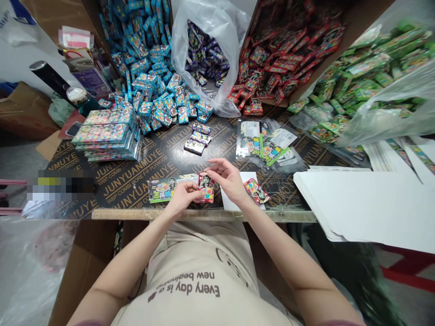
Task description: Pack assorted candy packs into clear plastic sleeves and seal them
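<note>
A small red packet (206, 186) with a cartoon figure and bright print stands between my two hands near the table's front edge. My left hand (183, 197) pinches its lower left side, thumb across the front. My right hand (227, 180) has thumb and forefinger at its upper right edge, the other fingers loosely curled. Under my left hand lies a flat printed bag (161, 189) with a green lower edge. Beside my right wrist another red packet (256, 191) rests partly on a white card (234, 203).
Purple packets (197, 138) lie ahead of my hands. Blue packets (159, 99), a plastic bag (220, 90) of purple ones, red packets (272, 68) and green packets (367, 86) fill the back. Stacked packs (105, 131) stand left, printed bags (265, 142) and white cards (367, 199) right.
</note>
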`<state>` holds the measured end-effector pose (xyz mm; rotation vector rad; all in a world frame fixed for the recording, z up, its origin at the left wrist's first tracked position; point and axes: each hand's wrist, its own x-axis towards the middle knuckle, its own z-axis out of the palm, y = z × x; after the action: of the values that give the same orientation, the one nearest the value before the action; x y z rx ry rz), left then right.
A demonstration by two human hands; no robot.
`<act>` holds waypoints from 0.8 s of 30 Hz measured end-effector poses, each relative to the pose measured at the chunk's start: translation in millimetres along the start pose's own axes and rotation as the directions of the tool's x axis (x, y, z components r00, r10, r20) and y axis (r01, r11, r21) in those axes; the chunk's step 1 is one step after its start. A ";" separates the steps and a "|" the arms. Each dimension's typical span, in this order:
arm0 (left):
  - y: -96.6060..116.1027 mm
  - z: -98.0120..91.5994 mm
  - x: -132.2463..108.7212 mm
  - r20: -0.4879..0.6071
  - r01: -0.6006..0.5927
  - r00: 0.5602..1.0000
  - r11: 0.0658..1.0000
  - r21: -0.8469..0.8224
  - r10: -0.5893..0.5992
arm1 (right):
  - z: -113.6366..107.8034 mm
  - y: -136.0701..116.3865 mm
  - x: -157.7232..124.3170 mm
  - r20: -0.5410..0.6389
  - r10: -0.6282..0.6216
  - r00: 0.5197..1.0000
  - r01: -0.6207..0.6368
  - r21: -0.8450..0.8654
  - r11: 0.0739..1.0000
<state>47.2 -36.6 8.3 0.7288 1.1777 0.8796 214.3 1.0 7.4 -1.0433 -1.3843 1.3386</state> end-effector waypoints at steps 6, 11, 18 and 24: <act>2.4 -3.9 -0.3 0.023 0.007 1.000 1.000 -0.028 -0.007 | -4.7 -8.9 -12.2 0.315 -0.293 0.903 0.418 -0.477 0.774; 6.5 -26.6 1.1 0.104 -0.321 0.945 0.827 0.461 0.309 | -15.0 0.9 -16.2 0.201 -0.340 0.919 0.380 -0.688 0.618; -7.3 -62.6 16.5 0.382 -0.413 0.847 0.006 0.911 0.369 | -31.8 26.6 -18.1 0.226 -0.290 0.930 0.343 -0.819 0.461; -0.7 -64.3 14.9 0.374 -0.462 0.805 0.091 0.882 0.460 | -30.2 19.4 -24.5 0.224 -0.233 0.946 0.317 -0.783 0.535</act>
<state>-12.9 -21.8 -14.4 2.2841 1.4638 0.5309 248.8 -15.1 -13.6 -1.2577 -2.2321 0.4496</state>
